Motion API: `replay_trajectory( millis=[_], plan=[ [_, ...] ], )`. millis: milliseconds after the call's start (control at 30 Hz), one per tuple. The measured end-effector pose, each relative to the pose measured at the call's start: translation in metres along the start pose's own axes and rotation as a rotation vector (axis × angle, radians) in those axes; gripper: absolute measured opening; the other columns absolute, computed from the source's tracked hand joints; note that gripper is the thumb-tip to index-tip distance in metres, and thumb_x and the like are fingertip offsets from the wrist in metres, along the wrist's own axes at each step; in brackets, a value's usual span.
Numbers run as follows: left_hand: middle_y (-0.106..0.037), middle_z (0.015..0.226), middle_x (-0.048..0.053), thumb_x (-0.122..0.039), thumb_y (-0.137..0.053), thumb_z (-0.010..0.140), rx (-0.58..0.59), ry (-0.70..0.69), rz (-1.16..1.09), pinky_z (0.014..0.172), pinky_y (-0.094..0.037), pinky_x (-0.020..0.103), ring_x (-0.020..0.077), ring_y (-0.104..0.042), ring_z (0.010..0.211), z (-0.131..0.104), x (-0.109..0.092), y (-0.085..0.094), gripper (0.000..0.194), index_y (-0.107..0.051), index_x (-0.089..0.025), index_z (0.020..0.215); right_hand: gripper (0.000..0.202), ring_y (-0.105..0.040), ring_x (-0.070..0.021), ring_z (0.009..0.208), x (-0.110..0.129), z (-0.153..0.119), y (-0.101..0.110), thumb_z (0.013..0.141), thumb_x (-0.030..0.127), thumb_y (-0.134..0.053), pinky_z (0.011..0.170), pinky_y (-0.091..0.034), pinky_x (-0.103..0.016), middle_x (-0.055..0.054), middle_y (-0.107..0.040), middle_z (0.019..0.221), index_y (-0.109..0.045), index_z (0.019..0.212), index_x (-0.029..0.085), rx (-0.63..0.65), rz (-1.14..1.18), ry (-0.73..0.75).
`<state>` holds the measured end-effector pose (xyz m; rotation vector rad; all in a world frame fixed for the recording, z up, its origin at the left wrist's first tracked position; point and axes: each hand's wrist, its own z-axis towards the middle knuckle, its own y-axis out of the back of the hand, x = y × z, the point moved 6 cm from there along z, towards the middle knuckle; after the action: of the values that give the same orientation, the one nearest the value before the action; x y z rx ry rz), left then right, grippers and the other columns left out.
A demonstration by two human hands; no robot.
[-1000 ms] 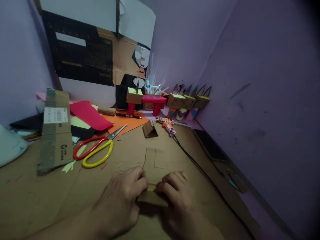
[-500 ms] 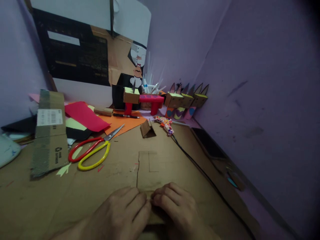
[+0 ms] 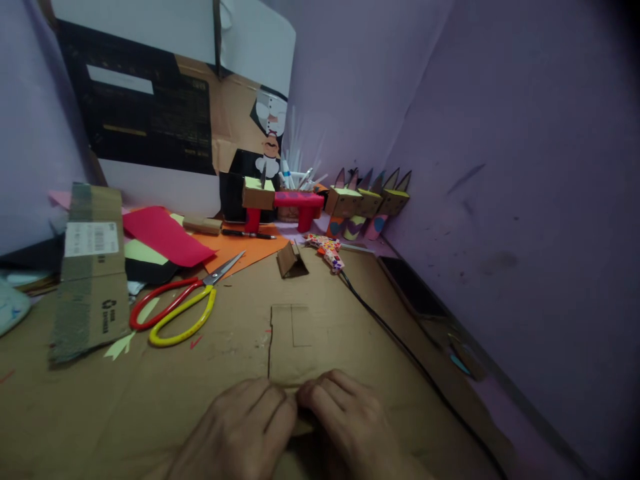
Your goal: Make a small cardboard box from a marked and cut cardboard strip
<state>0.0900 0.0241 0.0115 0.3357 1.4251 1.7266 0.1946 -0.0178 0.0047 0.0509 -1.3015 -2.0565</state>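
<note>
At the bottom middle, my left hand [image 3: 245, 423] and my right hand [image 3: 345, 413] are side by side, fingers curled and almost touching. Both grip the near edge of a piece of brown cardboard [image 3: 300, 363]; the fingertips and most of that edge are hidden. Thin pencil lines mark the far part of the piece, and its left edge shows as a dark, uneven line. Beyond it stands a small folded cardboard prism [image 3: 293, 261]. Scissors [image 3: 190, 300] with one red and one yellow handle lie to the left, blades partly apart.
A patterned glue gun [image 3: 327, 252] trails a black cord [image 3: 400, 333] down the right side. A phone [image 3: 413, 287] lies by the wall. Coloured paper [image 3: 167, 233] and a cardboard strip [image 3: 93, 287] are at left. Cardboard animal figures [image 3: 345, 201] stand at the back.
The view has shifted slightly, so the scene sits a little further left. Both hands keep their grip on the cardboard, with the fingers slightly moved along its near edge.
</note>
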Motion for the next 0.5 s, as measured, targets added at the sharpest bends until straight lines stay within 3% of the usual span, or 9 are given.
replay_trajectory(
  millis=[100,267,400,500],
  plan=[
    [-0.063,0.073,0.003,-0.024,-0.048,0.082,0.103,0.144,-0.082,0.068,-0.044,0.025,0.0169,-0.061,0.073,0.004,0.006,-0.002,0.012,-0.059,-0.02,0.085,0.026,-0.057,-0.016,0.06,-0.01,0.003,-0.003,0.063,0.0,-0.045,0.054,-0.042,-0.023,-0.002,-0.063,0.067,-0.053,0.078,0.02,0.048,0.069,-0.213],
    [-0.063,0.071,0.003,-0.019,-0.047,0.079,0.278,0.331,-0.221,0.062,-0.041,0.025,0.0176,-0.061,0.07,0.005,0.011,-0.003,0.009,-0.057,-0.02,0.078,0.025,-0.053,-0.0132,0.055,-0.029,0.009,-0.004,0.07,0.006,-0.05,0.052,-0.034,-0.022,0.003,-0.059,0.064,-0.048,0.09,0.02,0.114,0.322,-0.533],
    [-0.064,0.076,0.003,-0.021,-0.043,0.08,0.305,0.409,-0.287,0.063,-0.04,0.028,0.0196,-0.06,0.072,0.005,0.017,0.0,0.012,-0.055,-0.022,0.084,0.048,-0.049,-0.0131,0.057,-0.04,0.009,-0.006,0.073,0.014,-0.056,0.055,-0.032,-0.022,0.006,-0.054,0.06,-0.042,0.119,0.022,0.146,0.444,-0.613],
    [-0.063,0.075,0.003,-0.025,-0.042,0.081,0.255,0.425,-0.286,0.062,-0.038,0.029,0.0198,-0.058,0.069,0.007,0.021,-0.002,0.012,-0.053,-0.022,0.082,0.05,-0.047,-0.0122,0.057,-0.045,0.008,-0.008,0.076,0.016,-0.054,0.055,-0.032,-0.022,0.007,-0.05,0.06,-0.04,0.124,0.023,0.105,0.505,-0.634]
  ],
)
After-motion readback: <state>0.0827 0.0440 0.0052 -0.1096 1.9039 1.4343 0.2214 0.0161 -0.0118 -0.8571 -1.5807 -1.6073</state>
